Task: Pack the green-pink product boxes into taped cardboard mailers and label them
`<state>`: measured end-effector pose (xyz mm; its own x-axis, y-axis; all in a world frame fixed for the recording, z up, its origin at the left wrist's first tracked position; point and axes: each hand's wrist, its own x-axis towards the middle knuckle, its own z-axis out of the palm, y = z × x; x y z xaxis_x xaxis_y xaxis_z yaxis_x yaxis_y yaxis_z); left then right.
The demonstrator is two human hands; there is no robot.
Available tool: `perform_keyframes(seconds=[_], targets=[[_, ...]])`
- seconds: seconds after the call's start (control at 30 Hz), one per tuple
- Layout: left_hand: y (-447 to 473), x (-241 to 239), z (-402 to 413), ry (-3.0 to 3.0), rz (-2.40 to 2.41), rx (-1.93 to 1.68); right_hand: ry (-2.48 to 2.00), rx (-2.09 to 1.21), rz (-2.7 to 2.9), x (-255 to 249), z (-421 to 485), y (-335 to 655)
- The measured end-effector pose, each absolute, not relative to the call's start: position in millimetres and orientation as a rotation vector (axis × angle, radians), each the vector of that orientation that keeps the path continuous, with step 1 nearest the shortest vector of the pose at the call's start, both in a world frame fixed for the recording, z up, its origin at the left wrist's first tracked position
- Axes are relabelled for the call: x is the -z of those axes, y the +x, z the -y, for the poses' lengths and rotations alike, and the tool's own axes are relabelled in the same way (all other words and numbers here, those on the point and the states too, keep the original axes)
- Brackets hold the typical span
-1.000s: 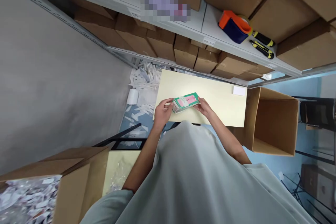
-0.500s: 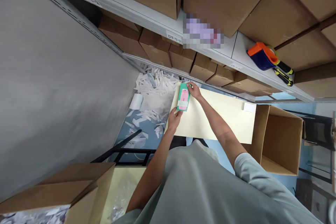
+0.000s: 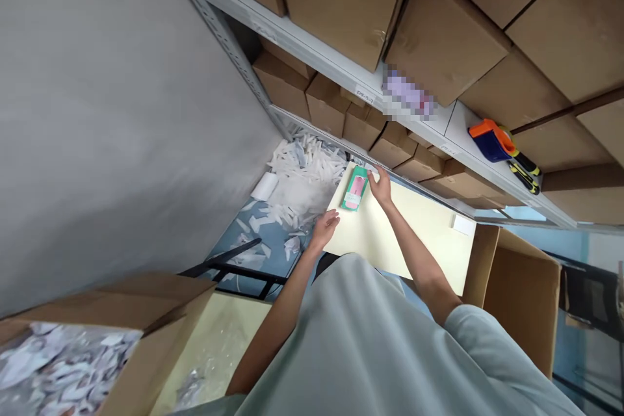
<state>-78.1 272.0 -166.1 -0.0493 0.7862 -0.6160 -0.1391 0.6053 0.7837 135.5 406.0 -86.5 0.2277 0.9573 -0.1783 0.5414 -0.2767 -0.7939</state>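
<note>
Fingers of my right hand (image 3: 380,187) are loosely spread, clamped on nothing; those of my left hand (image 3: 325,229) are open too, palm partly up. Green-and-pink packet (image 3: 355,188) lies face up on the pale tabletop (image 3: 414,227), between the two sets of fingers. From the right fingertips it's immediately left, level with its far end; can't tell if they touch the edge or sit just off it. From the left fingertips it's ahead and to the right, clear gap. Long axis points away from me, far end leaning right, so the near end faces the left fingers. Right hand is nearer. White paper scraps (image 3: 307,172) lie beyond the left fingers, small white box (image 3: 461,225) well right of the right ones.
</note>
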Motion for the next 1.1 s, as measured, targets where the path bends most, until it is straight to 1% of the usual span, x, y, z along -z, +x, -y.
perform_keyframes(seconds=[0.13,0.23,0.3,0.4,0.53,0.7,0.83,0.97,1.1], targets=[[-105,133,-219,0.554,-1.504,-0.977,-1.779,-0.976,1.416,56,-335,145],[-113,101,-161,0.512,-1.595,-1.149,-1.666,-1.027,1.464,48,-280,148],[-113,77,-117,0.475,-1.694,-1.259,-1.585,-1.122,1.510,47,-250,143],[-104,46,-52,0.412,-1.874,-1.406,-1.431,-1.308,1.621,46,-217,119],[-87,16,23,0.276,-2.062,-1.535,-1.155,-1.500,1.836,33,-181,74],[-76,-11,87,0.111,-2.222,-1.689,-0.921,-1.643,1.962,8,-138,41],[-82,-29,125,-0.011,-2.289,-1.849,-0.797,-1.693,2.058,-4,-107,25],[-89,-36,160,-0.150,-2.323,-1.990,-0.653,-1.739,2.171,-17,-77,-1],[-99,-35,206,-0.246,-2.323,-2.085,-0.483,-1.848,2.228,-39,-30,-45]])
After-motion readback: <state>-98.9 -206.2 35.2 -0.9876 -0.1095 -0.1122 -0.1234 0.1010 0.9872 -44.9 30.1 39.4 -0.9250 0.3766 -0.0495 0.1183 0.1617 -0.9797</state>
